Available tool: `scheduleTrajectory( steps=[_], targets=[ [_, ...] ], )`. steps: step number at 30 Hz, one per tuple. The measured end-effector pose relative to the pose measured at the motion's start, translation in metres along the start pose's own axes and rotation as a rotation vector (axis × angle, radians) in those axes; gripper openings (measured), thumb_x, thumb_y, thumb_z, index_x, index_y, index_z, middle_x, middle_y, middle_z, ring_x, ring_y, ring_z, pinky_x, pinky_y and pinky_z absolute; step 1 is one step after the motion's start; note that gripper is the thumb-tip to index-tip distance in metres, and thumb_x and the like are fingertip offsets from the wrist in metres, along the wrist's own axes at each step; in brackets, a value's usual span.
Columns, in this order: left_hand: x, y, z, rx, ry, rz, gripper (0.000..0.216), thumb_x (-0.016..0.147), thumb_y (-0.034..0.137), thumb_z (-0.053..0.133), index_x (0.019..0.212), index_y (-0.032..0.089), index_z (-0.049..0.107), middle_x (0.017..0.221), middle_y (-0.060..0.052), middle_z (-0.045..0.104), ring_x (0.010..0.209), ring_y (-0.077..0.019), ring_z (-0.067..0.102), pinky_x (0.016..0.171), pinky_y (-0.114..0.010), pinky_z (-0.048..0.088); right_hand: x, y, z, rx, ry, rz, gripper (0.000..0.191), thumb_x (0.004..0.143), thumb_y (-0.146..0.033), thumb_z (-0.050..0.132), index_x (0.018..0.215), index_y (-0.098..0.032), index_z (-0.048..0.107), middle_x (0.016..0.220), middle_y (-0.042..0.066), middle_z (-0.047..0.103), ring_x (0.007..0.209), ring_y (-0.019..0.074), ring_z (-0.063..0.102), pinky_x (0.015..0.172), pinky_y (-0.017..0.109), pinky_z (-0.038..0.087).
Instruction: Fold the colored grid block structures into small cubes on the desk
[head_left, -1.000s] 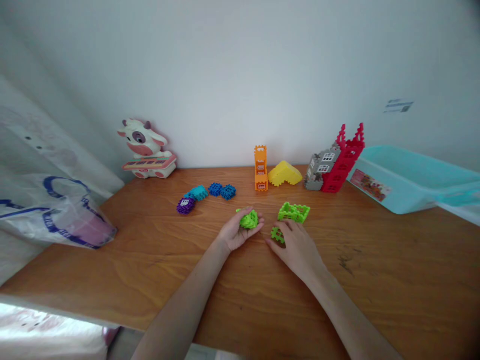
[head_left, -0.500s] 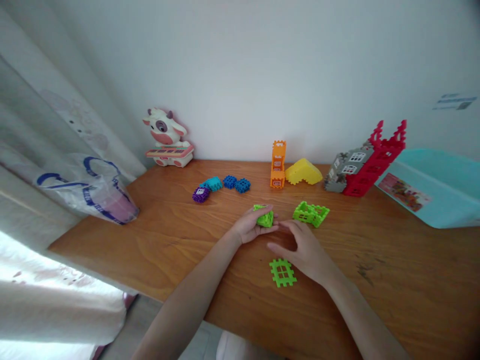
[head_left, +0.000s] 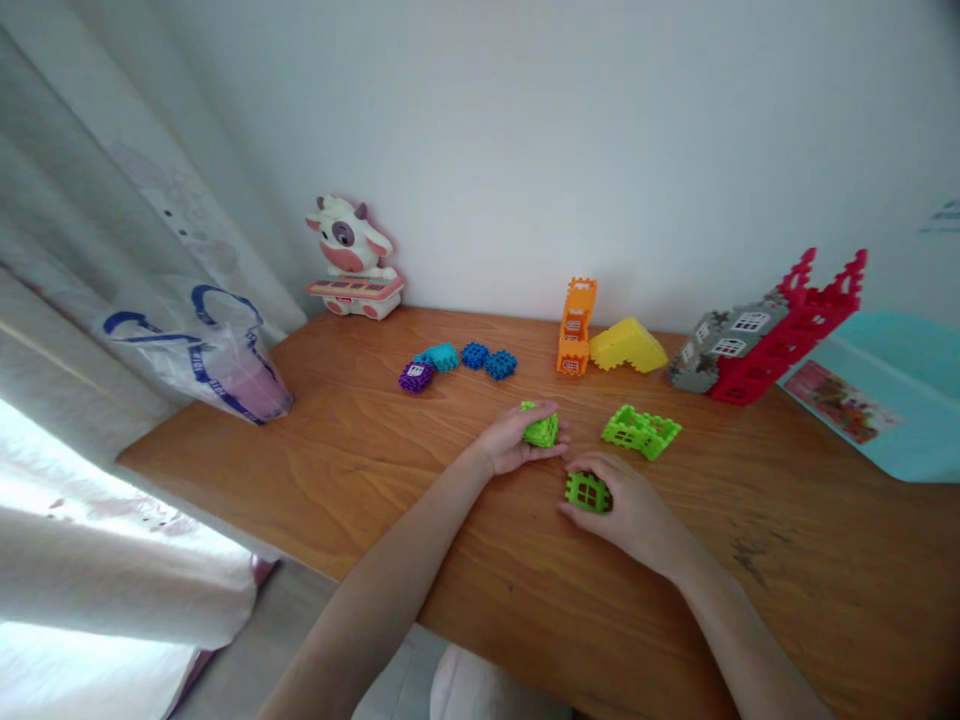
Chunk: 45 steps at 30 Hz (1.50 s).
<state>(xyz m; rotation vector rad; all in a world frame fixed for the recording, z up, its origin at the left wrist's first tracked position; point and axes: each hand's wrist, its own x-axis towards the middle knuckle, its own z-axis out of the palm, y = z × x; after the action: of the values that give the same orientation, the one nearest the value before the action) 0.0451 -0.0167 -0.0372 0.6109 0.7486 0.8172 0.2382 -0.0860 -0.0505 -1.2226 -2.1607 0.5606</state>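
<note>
Head view: I record right hand (head_left: 631, 508) newly pinching window panel (head_left: 587, 492) near green frame (head_left: 643, 438); left hand (head_left: 513, 444) clasping green pieces (head_left: 541, 431); both occupied.

The green block (head_left: 541, 430) and green window piece (head_left: 587, 492) looked like smooth plastic. The table (head_left: 390, 450) was grained wood with a faint sheen. The bag (head_left: 244, 375) was thin, glossy, crinkled clear plastic; the tub (head_left: 885, 370), smooth plastic; the curtain (head_left: 67, 150), matt cloth; the wall (head_left: 487, 150), smooth and matt.

The head camera looks forward and down across the wooden table (head_left: 360, 430).
</note>
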Motion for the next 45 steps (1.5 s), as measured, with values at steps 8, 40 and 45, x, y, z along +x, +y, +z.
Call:
scheduleTrajectory(
  steps=[8, 40, 45],
  targets=[
    [-0.01, -0.005, 0.009, 0.038, -0.247, -0.107, 0.021, 0.085, 0.032, 0.07, 0.092, 0.013, 0.066, 0.087, -0.007, 0.07, 0.08, -0.0168, 0.067, 0.095, -0.048, 0.052, 0.005, -0.01, -0.006, 0.033, 0.515, -0.049, 0.036, 0.082, -0.045, 0.072, 0.111, -0.026, 0.064, 0.111, 0.008, 0.065, 0.105, 0.0285, 0.062, 0.098, 0.053, 0.048],
    [0.0, 0.109, -0.072, 1.874, 0.503, -0.009, 0.046, 0.077, 0.038, 0.071, 0.115, 0.019, 0.056, 0.122, -0.019, 0.059, 0.118, -0.0366, 0.055, 0.098, -0.043, 0.04, 0.014, 0.001, 0.025, 0.271, 0.525, 0.112, 0.038, 0.093, -0.036, 0.056, 0.125, -0.02, 0.048, 0.116, 0.013, 0.057, 0.078, 0.0186, 0.059, 0.065, 0.037, 0.055],
    [0.006, 0.102, -0.069, 1.918, 0.494, -0.041, 0.063, 0.073, 0.043, 0.073, 0.125, 0.016, 0.051, 0.136, -0.026, 0.049, 0.125, -0.0426, 0.05, 0.099, -0.048, 0.039, 0.013, 0.001, 0.026, 0.27, 0.497, 0.076, 0.035, 0.094, -0.032, 0.054, 0.126, -0.02, 0.046, 0.117, 0.013, 0.056, 0.08, 0.0182, 0.059, 0.069, 0.037, 0.056]
  ],
)
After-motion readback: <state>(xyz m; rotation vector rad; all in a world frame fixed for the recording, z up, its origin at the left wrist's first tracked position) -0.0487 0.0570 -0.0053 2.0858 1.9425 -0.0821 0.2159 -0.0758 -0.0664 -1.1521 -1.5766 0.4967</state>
